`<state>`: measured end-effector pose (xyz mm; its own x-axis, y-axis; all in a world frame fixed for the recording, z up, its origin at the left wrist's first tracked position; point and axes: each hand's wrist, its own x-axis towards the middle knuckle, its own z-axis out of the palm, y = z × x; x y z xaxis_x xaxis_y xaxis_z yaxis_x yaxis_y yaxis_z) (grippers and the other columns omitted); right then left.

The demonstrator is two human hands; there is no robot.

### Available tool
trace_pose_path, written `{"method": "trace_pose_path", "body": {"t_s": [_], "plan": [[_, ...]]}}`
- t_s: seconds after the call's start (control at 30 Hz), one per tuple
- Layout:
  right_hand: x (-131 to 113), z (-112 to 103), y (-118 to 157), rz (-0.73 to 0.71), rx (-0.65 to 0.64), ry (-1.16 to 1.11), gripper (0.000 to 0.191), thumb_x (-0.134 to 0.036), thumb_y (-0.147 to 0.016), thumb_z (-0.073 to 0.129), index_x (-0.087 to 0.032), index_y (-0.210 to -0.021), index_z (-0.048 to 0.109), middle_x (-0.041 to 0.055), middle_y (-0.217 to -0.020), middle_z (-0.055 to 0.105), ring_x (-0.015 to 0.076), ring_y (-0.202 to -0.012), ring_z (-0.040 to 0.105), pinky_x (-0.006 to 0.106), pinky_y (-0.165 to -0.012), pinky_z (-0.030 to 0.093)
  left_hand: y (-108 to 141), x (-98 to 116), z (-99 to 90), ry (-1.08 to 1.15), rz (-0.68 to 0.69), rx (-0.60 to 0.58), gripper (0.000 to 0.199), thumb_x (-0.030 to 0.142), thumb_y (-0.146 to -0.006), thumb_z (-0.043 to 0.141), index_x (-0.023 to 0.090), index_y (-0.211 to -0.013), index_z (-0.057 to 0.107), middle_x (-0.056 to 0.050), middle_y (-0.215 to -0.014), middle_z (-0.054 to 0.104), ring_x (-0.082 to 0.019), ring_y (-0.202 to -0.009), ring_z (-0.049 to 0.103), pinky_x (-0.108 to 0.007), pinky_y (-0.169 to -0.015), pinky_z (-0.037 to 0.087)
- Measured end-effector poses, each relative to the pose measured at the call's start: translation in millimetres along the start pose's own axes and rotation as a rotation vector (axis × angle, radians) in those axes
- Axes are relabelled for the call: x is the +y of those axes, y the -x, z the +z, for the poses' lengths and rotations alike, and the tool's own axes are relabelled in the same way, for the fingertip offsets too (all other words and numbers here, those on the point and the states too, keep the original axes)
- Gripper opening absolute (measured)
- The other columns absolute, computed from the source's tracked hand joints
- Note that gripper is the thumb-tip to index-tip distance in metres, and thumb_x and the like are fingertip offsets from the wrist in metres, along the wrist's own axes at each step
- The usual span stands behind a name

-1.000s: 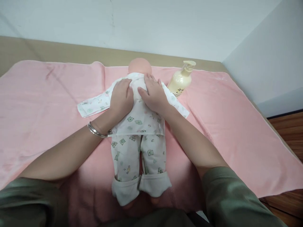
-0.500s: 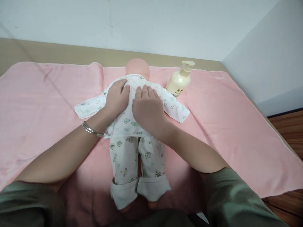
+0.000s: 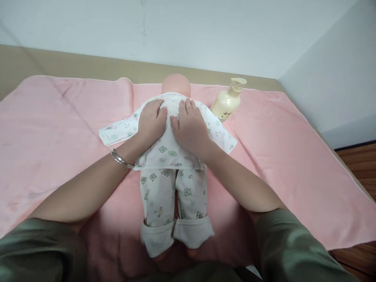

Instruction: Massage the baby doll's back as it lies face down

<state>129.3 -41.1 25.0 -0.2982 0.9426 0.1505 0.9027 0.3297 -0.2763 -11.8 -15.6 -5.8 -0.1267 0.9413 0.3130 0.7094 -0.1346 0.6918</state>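
A baby doll (image 3: 176,84) lies on a pink towel (image 3: 293,156), dressed in a white patterned top (image 3: 164,152) and matching trousers (image 3: 158,196) with turned-up cuffs. Only the smooth, rounded back or crown of its head shows. My left hand (image 3: 152,121) rests on the left side of the upper top, thumb apart from the fingers. Beside it, my right hand (image 3: 190,125) lies flat on the right side, its thumb spread towards my left hand. Neither hand holds anything. A silver bangle circles my left wrist.
A cream pump bottle (image 3: 226,103) stands on the towel at the right of the doll's head, near its sleeve. Behind the towel runs the beige table edge (image 3: 88,65), against a pale wall. Brown wood shows at the far right.
My right hand has shifted slightly up and outward on the top, and its thumb now shows spread apart. My left hand stays in about the same place on the doll. The view has shifted slightly.
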Motion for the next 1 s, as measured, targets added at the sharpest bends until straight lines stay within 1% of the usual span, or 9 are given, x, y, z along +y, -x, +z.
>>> {"method": "trace_pose_path", "body": {"t_s": [0.1, 0.2, 0.33, 0.43, 0.57, 0.73, 0.83, 0.93, 1.0], "plan": [[-19.6, 2.7, 24.2, -0.089, 0.025, 0.058, 0.065, -0.026, -0.103, 0.039, -0.001, -0.162, 0.027, 0.0232, -0.172, 0.02, 0.0388, -0.163, 0.016, 0.055, -0.136, 0.016, 0.0, -1.5, -0.2, -0.014, 0.006, -0.01, 0.052, 0.032, -0.094, 0.035, 0.012, -0.133, 0.065, -0.013, -0.142, 0.066, -0.027, -0.135, 0.059, -0.042, -0.124, 0.045], [-25.5, 1.8, 28.1, -0.177, -0.008, 0.057, 0.063, -0.02, -0.102, 0.038, -0.003, -0.162, 0.03, 0.0178, -0.173, 0.022, 0.0368, -0.164, 0.013, 0.054, -0.137, 0.012, -1.9, -1.9, -1.7, -0.02, -0.004, -0.018, 0.054, 0.032, -0.095, 0.034, 0.009, -0.134, 0.064, -0.013, -0.141, 0.066, -0.026, -0.134, 0.059, -0.044, -0.123, 0.045], [-0.1, -3.1, -4.5, -0.151, -0.069, -0.037, 0.063, -0.026, -0.103, 0.037, -0.007, -0.162, 0.03, 0.0111, -0.174, 0.022, 0.0294, -0.164, 0.016, 0.053, -0.137, 0.012, 2.3, 4.6, -3.6, -0.067, 0.018, -0.028, 0.05, 0.029, -0.096, 0.033, 0.013, -0.135, 0.063, -0.012, -0.143, 0.065, -0.026, -0.137, 0.058, -0.045, -0.125, 0.044], [25.6, -5.0, -31.7, 0.0, -0.059, -0.103, 0.066, -0.033, -0.104, 0.037, -0.003, -0.162, 0.028, 0.0162, -0.172, 0.024, 0.0292, -0.163, 0.02, 0.052, -0.136, 0.017, 20.3, 19.2, -3.3, -0.146, 0.103, -0.025, 0.051, 0.028, -0.097, 0.032, 0.011, -0.138, 0.059, -0.016, -0.15, 0.059, -0.028, -0.146, 0.051, -0.048, -0.13, 0.037], [34.3, -4.5, -38.4, 0.036, -0.028, -0.099, 0.065, -0.034, -0.105, 0.036, -0.001, -0.16, 0.03, 0.0187, -0.169, 0.031, 0.0306, -0.161, 0.026, 0.052, -0.135, 0.021, 42.9, 38.4, -2.4, -0.209, 0.24, -0.082, 0.055, 0.025, -0.097, 0.031, 0.006, -0.144, 0.053, -0.018, -0.157, 0.052, -0.03, -0.154, 0.042, -0.052, -0.133, 0.03], [4.8, -5.2, -3.4, -0.023, 0.058, 0.094, 0.061, -0.03, -0.107, 0.034, 0.007, -0.154, 0.038, 0.0274, -0.16, 0.043, 0.0384, -0.154, 0.039, 0.053, -0.131, 0.029, 18.9, 29.5, -8.6, -0.198, 0.067, -0.134, 0.051, 0.03, -0.099, 0.03, 0.013, -0.139, 0.058, -0.013, -0.156, 0.054, -0.027, -0.151, 0.046, -0.044, -0.131, 0.035], [-10.8, -5.6, 14.9, -0.095, 0.068, 0.176, 0.059, -0.024, -0.104, 0.039, 0.006, -0.155, 0.037, 0.029, -0.161, 0.04, 0.0401, -0.154, 0.038, 0.053, -0.131, 0.03, 0.0, 19.5, -13.7, -0.155, -0.037, -0.139, 0.047, 0.036, -0.099, 0.031, 0.018, -0.127, 0.064, -0.01, -0.141, 0.065, -0.027, -0.137, 0.057, -0.047, -0.123, 0.045], [-8.7, -6.8, 11.7, -0.131, 0.035, 0.164, 0.057, -0.02, -0.104, 0.036, 0.005, -0.154, 0.039, 0.0276, -0.161, 0.041, 0.037, -0.155, 0.038, 0.05, -0.132, 0.03, 0.7, 21.6, -15.7, -0.189, -0.017, -0.136, 0.049, 0.038, -0.1, 0.028, 0.015, -0.123, 0.065, -0.012, -0.13, 0.068, -0.027, -0.127, 0.061, -0.05, -0.116, 0.048], [1.0, -8.1, -1.1, -0.11, 0.01, 0.111, 0.057, -0.023, -0.105, 0.033, 0.005, -0.154, 0.039, 0.026, -0.162, 0.041, 0.0342, -0.156, 0.037, 0.047, -0.133, 0.029, 11.1, 29.3, -14.9, -0.277, 0.023, -0.148, 0.056, 0.035, -0.1, 0.025, 0.006, -0.134, 0.059, -0.019, -0.139, 0.063, -0.031, -0.136, 0.056, -0.051, -0.122, 0.043]]}}
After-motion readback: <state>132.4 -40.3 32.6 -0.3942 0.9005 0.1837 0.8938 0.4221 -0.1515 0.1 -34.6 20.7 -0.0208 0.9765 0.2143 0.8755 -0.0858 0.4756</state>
